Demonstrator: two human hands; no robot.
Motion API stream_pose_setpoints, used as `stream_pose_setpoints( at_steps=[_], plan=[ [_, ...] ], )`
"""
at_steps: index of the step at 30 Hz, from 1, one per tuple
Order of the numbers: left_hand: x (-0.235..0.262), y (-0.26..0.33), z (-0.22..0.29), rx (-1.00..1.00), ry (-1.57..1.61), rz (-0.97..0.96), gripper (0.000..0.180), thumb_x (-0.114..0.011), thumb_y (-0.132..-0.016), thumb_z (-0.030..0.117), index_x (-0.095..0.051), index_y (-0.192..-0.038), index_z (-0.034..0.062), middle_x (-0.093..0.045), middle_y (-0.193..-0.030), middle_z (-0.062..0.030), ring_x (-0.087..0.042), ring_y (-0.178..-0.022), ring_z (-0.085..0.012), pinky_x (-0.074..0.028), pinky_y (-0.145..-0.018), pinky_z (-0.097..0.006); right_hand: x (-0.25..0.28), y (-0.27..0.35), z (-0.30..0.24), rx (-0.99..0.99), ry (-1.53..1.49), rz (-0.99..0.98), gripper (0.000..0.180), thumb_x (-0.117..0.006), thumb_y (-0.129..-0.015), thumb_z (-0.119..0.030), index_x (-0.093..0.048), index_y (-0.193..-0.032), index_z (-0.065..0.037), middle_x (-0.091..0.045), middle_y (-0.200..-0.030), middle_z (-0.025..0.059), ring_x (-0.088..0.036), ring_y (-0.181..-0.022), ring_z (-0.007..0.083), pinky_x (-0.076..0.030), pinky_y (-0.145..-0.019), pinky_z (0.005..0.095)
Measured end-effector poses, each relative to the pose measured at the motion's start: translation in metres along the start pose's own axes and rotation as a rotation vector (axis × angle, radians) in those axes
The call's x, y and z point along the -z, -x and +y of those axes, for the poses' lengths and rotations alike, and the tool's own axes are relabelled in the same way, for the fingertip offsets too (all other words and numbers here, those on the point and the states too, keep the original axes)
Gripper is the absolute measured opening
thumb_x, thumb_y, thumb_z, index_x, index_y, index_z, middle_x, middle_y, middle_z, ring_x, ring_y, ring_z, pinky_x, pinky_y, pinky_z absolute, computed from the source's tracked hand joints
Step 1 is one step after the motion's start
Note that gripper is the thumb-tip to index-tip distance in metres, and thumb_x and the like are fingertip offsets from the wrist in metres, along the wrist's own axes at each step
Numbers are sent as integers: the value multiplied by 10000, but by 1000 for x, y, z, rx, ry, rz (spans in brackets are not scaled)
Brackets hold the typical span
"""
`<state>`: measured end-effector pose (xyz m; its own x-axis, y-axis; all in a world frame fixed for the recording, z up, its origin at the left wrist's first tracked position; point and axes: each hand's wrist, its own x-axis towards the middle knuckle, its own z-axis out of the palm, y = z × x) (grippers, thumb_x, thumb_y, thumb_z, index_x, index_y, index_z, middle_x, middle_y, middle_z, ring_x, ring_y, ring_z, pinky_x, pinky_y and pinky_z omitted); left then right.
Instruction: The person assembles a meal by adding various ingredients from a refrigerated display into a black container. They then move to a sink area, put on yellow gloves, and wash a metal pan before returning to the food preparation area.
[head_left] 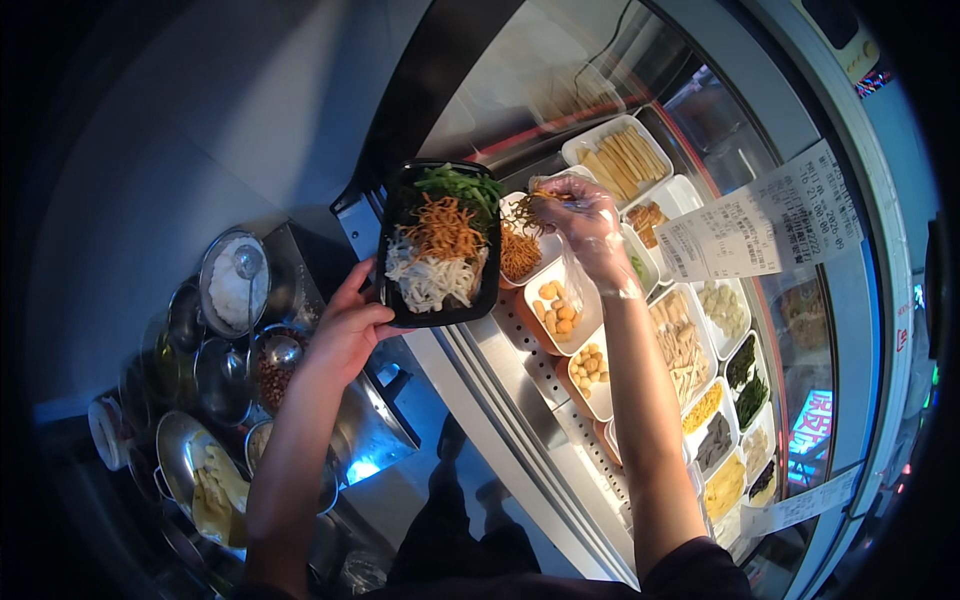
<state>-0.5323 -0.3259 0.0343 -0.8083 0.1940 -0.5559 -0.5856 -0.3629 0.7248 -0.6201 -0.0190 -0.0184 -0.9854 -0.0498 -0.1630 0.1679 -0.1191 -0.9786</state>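
Gripping the near edge of one black rectangular takeaway tray [440, 245], the left hand [345, 330] holds it up beside the glass display case [560, 90], fingers clenched on its rim. The tray carries four heaps: green beans at the top, orange shreds in the middle, and white and pale shreds below. The right hand [590, 230], in one clear plastic glove, is pinched on a tuft of orange shreds [530, 210] just above a white tub of the same orange shreds [520, 250], right beside the tray. Two white tubs of round yellowish balls [560, 305] sit below that tub inside the case. One printed paper slip [760, 225] hangs on the case's glass at the right. To the left, several round metal pots [235, 290] stand on the bench, one holding white rice with a ladle.
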Motion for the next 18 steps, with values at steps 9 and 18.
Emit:
stream_pose_setpoints(
  at_steps=[9, 18],
  plan=[
    [-21, -8, -10, 19, -23, -63, 709, -465, -815, -125, -324, -1480, 77, -561, -1286, -176, -619, -1148, -297, -569, -928, -454, -35, 12, -78, 123, 24, -226, 220, -687, -874, -54, -661, -1084, 4, -697, -961, 91, -657, -882, 155, -528, -763, 284],
    [-22, -8, -19, 26, -14, -93, 719, -471, -814, -117, -309, -1486, 76, -566, -1278, -175, -629, -1124, -287, -580, -905, -450, -33, 21, -68, 366, 708, -186, 241, -687, -844, -86, -677, -1067, 5, -699, -964, 177, -689, -894, 293, -543, -790, 368]
  ],
)
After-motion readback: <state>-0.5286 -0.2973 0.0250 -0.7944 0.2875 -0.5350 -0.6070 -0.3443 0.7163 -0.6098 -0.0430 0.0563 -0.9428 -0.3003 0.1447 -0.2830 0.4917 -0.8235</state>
